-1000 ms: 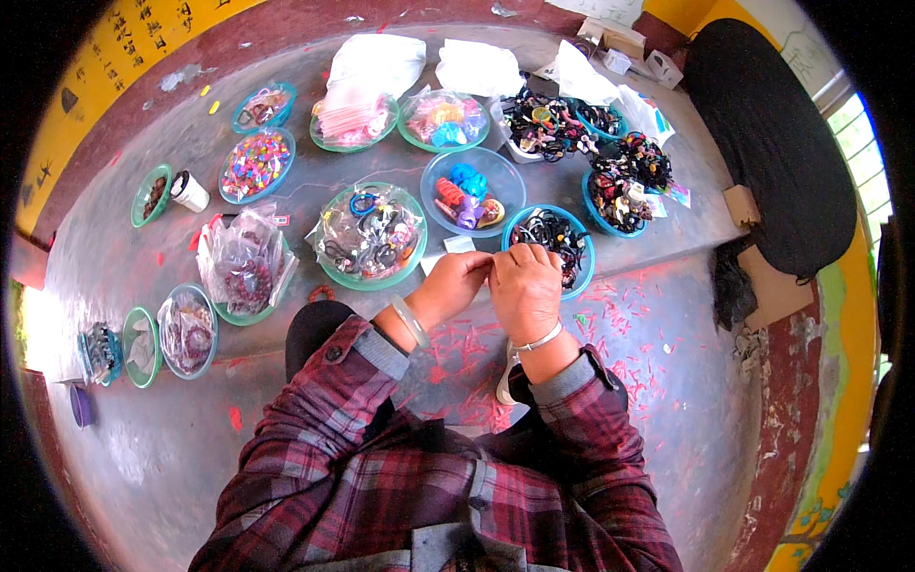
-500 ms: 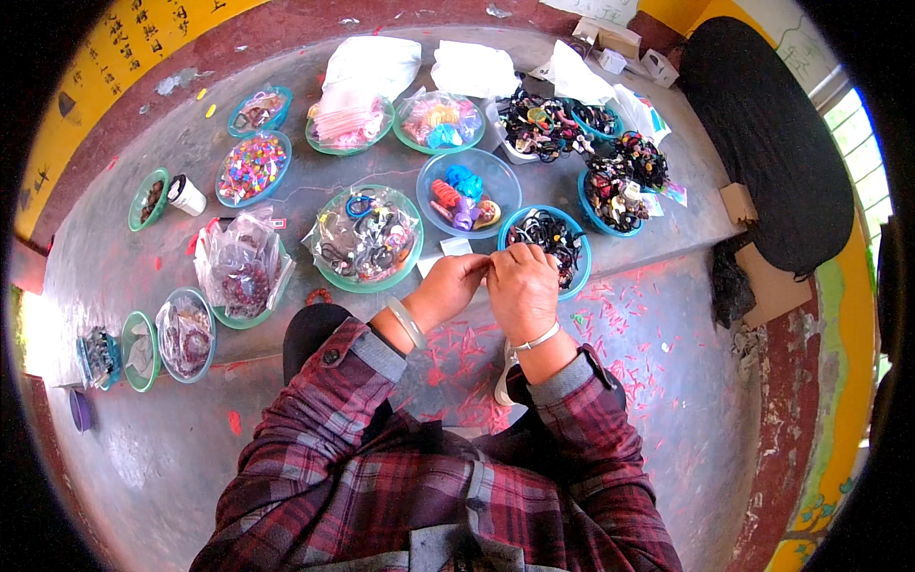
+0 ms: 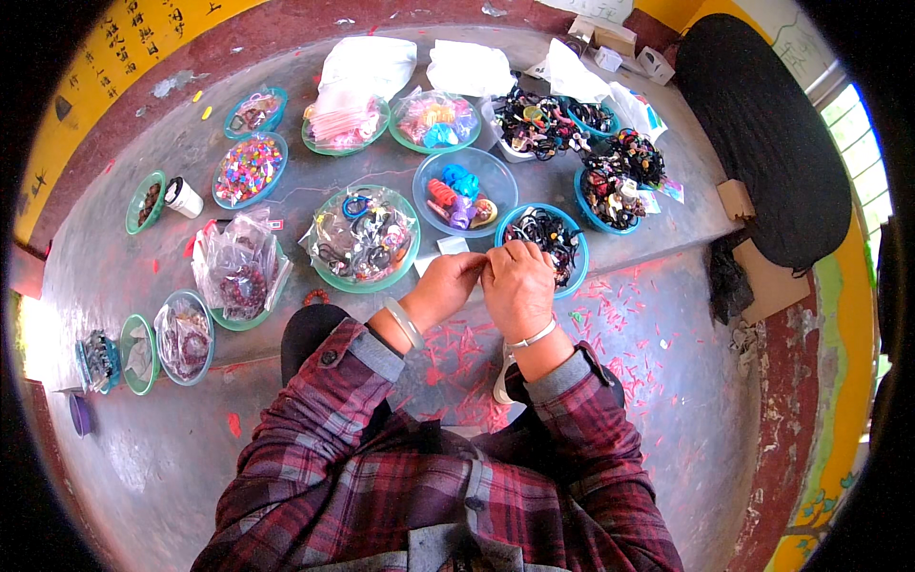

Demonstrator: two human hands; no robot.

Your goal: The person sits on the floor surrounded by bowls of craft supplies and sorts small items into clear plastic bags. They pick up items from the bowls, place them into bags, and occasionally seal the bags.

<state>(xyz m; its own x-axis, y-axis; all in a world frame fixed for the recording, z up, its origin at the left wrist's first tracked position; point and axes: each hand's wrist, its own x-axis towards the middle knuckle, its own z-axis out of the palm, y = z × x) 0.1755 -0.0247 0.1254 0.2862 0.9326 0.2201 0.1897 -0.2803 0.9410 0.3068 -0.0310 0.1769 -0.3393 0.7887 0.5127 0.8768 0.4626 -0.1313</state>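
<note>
My left hand (image 3: pixel 446 286) and my right hand (image 3: pixel 519 289) meet at the fingertips above the ledge's near edge. Both are closed in a pinch; whatever they hold between them is too small or hidden to make out. Just beyond my right hand sits a blue basin (image 3: pixel 581 276) of black hair ties (image 3: pixel 545 232). A small white card (image 3: pixel 453 246) lies beyond my left fingers. Left of it stands a green bowl (image 3: pixel 366 285) of bagged hair ties and trinkets. Behind my hands, a clear blue bowl (image 3: pixel 431 191) holds coloured pieces, among them a bright blue bundle (image 3: pixel 461 179).
More bowls hold colourful beads (image 3: pixel 250 170), pink packets (image 3: pixel 343 124) and plastic-bagged bracelets (image 3: pixel 240 272). White bags (image 3: pixel 370 67) lie at the back. A white cup (image 3: pixel 184 198) stands at left. Red scraps (image 3: pixel 620 334) litter the floor. A black oval cushion-like object (image 3: pixel 767 143) leans at right.
My hands keep the same pinched pose, fingertips together. The whole view has shifted very slightly; nothing else has visibly moved.
</note>
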